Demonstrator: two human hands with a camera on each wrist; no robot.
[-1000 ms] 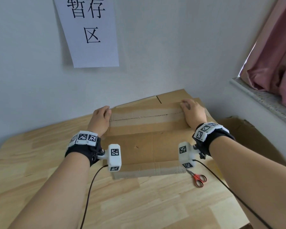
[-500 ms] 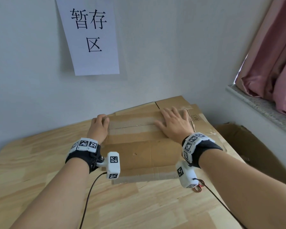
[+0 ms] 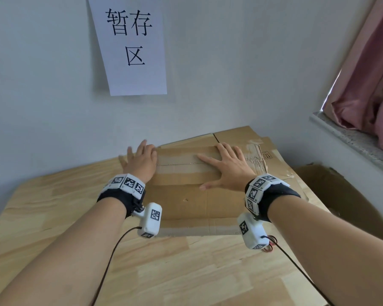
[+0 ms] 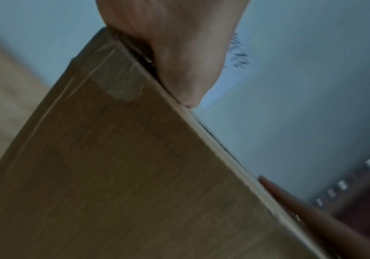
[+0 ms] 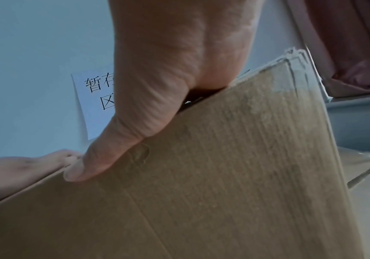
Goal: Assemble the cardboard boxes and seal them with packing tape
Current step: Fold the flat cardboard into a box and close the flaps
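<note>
A brown cardboard box [image 3: 186, 195] stands on the wooden table [image 3: 186, 272], its top flaps closed and a strip of clear tape [image 3: 179, 163] running along the seam. My right hand [image 3: 228, 171] lies flat on the top with straight fingers over the taped seam, near its middle. My left hand [image 3: 139, 160] is at the box's left end, fingers spread and blurred, palm against the top edge. The left wrist view shows my left hand [image 4: 179, 43] on the box [image 4: 135, 175] corner, where tape [image 4: 117, 82] wraps over. My right hand [image 5: 168, 78] presses the box [image 5: 223, 175], thumb down.
Red-handled scissors [image 3: 271, 245] lie on the table by the box's near right corner, half hidden by my wrist camera. Flattened cardboard [image 3: 237, 134] lies behind the box against the wall. An open carton [image 3: 341, 199] stands right of the table, below a window sill [image 3: 352, 138].
My right hand has slid left along the taped seam from the box's right end to its middle. My left hand, still at the left end, has spread its fingers.
</note>
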